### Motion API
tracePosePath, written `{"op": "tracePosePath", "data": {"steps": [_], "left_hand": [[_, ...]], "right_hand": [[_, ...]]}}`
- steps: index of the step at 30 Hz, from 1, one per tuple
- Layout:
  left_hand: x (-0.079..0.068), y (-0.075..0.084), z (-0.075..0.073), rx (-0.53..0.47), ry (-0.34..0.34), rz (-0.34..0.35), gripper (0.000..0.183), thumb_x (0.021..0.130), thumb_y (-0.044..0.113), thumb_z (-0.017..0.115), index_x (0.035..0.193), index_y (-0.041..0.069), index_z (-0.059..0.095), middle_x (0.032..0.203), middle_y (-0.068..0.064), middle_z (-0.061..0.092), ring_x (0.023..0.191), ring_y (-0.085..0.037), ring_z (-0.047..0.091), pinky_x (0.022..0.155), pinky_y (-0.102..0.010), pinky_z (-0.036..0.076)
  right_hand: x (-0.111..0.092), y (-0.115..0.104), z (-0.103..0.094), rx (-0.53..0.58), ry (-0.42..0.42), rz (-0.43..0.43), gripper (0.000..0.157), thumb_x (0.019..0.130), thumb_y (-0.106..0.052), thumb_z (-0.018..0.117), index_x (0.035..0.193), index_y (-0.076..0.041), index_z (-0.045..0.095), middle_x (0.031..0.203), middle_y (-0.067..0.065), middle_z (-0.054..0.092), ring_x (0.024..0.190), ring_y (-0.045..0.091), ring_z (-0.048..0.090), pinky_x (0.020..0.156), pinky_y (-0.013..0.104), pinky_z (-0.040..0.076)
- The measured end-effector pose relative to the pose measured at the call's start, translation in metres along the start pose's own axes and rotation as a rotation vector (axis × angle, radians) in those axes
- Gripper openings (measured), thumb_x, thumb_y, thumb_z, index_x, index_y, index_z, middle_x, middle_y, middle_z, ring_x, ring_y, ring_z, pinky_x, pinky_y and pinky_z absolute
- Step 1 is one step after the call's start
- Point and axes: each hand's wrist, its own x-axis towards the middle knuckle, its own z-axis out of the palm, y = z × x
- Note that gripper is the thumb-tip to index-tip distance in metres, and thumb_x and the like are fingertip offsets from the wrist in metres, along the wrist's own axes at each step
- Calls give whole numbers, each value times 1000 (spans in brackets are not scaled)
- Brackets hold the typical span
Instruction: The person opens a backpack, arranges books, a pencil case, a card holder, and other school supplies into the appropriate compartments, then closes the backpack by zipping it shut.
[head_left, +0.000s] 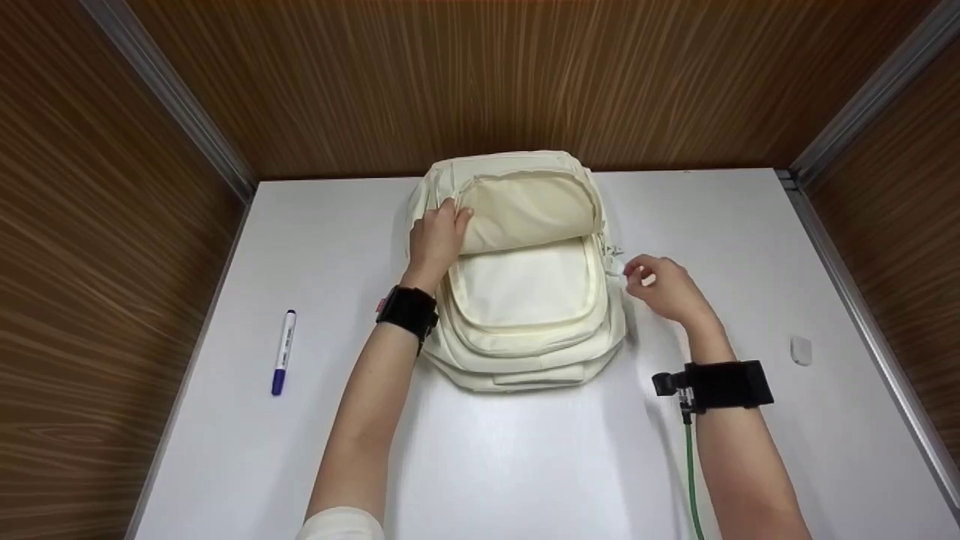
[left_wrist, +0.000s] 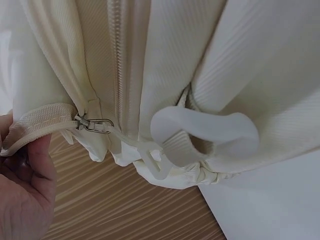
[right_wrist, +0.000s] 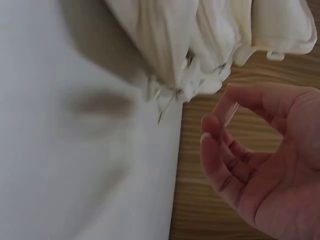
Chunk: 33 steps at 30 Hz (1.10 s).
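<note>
A cream backpack (head_left: 525,292) lies on the table, its upper front pocket unzipped and the flap (head_left: 532,214) folded down. My left hand (head_left: 437,240) pinches the flap's left edge. Seen from the left wrist, the thumb and fingers grip its zipper tape (left_wrist: 42,122), beside a metal zipper slider (left_wrist: 92,124). My right hand (head_left: 664,285) hovers just right of the backpack, by a small white piece (head_left: 613,266) at its side. Its thumb and fingertips curl close together; in the right wrist view I cannot tell whether the pale sliver between them is something held.
On the left of the white table (head_left: 480,465) lies a marker (head_left: 283,352) with a blue cap. A small white rounded object (head_left: 801,350) lies at the right. Wood-patterned walls (head_left: 510,82) stand behind and on both sides. A green cable (head_left: 690,472) runs from the right wrist.
</note>
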Motion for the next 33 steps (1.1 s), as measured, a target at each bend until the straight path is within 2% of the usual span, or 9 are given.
{"op": "tracePosePath", "data": {"steps": [4,7,15,22,26,29,33], "left_hand": [[1,0,1,-5,-4,6,35,102,36,52,88,5,56,69,-13,59,70,-38,65,60,-49,48],[1,0,1,-6,-11,11,35,102,36,52,89,4,57,70,-13,60,71,-38,65,61,-50,49],[0,0,0,5,-4,10,36,102,36,53,90,3,58,73,-16,63,74,-40,67,63,-51,50],[0,0,1,1,-5,20,35,102,36,53,89,4,57,70,-14,60,72,-40,66,62,-51,49],[-1,0,1,2,-1,23,36,101,36,54,88,3,58,70,-15,61,73,-41,66,62,-51,49],[-1,-1,1,0,1,24,36,101,36,54,88,3,58,71,-16,62,72,-41,66,62,-51,49],[-1,-2,1,-7,0,17,36,102,37,53,88,4,57,70,-14,61,72,-39,66,61,-50,49]], "right_hand": [[6,-34,15,52,21,-146,16,91,-4,62,107,0,65,95,15,59,82,32,64,74,42,51],[9,-52,26,60,48,-220,17,91,-4,64,107,-2,66,96,14,57,79,28,63,72,40,51],[18,-75,49,83,73,-293,19,91,-4,67,111,-3,66,100,14,53,81,25,60,73,36,51],[21,-79,56,203,69,-310,26,91,3,66,116,-2,65,113,16,54,89,28,67,79,37,54],[18,-75,52,219,62,-306,27,90,5,65,117,0,63,116,16,54,91,29,67,79,37,55],[16,-68,45,201,100,-299,27,90,5,64,117,0,63,115,16,56,90,28,67,75,35,54],[16,-55,33,151,190,-275,27,90,4,64,117,1,64,114,17,56,90,27,65,70,33,52]]}}
